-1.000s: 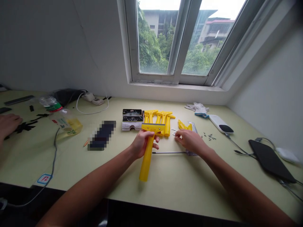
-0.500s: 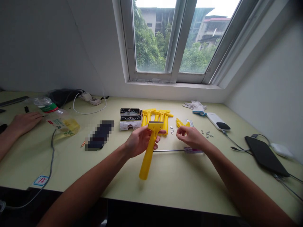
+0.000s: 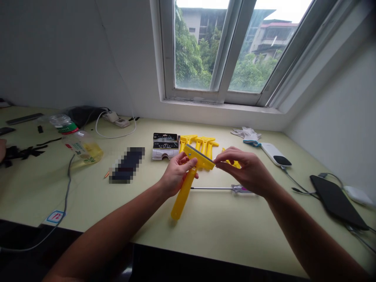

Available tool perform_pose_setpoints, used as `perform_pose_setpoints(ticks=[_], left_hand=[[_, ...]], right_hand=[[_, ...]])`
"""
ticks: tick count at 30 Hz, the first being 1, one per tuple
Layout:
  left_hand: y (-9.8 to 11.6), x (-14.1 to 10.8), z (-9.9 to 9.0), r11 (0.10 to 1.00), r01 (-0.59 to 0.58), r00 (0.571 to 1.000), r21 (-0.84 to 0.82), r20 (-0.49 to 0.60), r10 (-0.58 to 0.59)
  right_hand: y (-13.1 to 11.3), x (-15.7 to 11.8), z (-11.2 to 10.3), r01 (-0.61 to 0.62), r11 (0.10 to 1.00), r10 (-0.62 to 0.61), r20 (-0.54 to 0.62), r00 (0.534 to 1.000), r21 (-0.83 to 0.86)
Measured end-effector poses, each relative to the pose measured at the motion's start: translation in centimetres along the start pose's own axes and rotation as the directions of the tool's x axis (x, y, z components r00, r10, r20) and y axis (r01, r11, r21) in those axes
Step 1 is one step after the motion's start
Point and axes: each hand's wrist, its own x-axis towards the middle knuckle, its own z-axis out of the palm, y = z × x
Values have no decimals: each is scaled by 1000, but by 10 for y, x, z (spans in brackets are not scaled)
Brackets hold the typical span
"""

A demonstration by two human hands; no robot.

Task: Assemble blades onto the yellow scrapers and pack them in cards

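Note:
My left hand [image 3: 176,175] grips a yellow plastic scraper [image 3: 199,157] just below its wide head, with the handle slanting down toward me. The head tilts, and a thin metal edge shows along its far side. My right hand [image 3: 246,166] reaches across, its fingertips pinching the head's right end. Behind the scraper lie several similar yellow scrapers [image 3: 199,145]. Further yellow pieces [image 3: 232,163] sit partly hidden behind my right hand. A purple-handled screwdriver [image 3: 241,189] lies below my right hand, apart from it.
A printed package [image 3: 165,147] stands left of the yellow scrapers, beyond a pixelated dark object [image 3: 126,165]. A plastic bottle [image 3: 84,150] lies further left, near another person's hand [image 3: 1,150]. Work gloves [image 3: 246,134], a white device [image 3: 275,154] and a black tablet [image 3: 336,201] sit right.
The scraper has risen and tilted, its head turning toward my right hand. My right hand has moved up and now pinches the head. The other person's hand has moved left, nearly out of view.

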Motion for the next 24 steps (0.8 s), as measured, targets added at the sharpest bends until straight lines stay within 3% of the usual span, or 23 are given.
perform_pose_setpoints(ticks=[4, 9, 17, 21, 24], left_hand=[[-1, -2, 2, 1000, -17, 1000, 8, 2, 17], [-4, -3, 3, 998, -44, 999, 45, 11, 43], [-6, -3, 4, 994, -45, 999, 103, 26, 43], [-8, -3, 3, 989, -61, 998, 135, 21, 59], [-8, -3, 3, 981, -81, 997, 176, 9, 81]], right_hand=[[-3, 8, 14, 149, 977, -149, 11, 989, -156], [5, 9, 22, 115, 974, -121, -19, 993, -196], [17, 14, 25, -59, 988, 50, 73, 996, 140], [23, 17, 29, -201, 885, 105, 241, 965, 420], [25, 21, 31, -243, 836, 98, 303, 948, 491]])
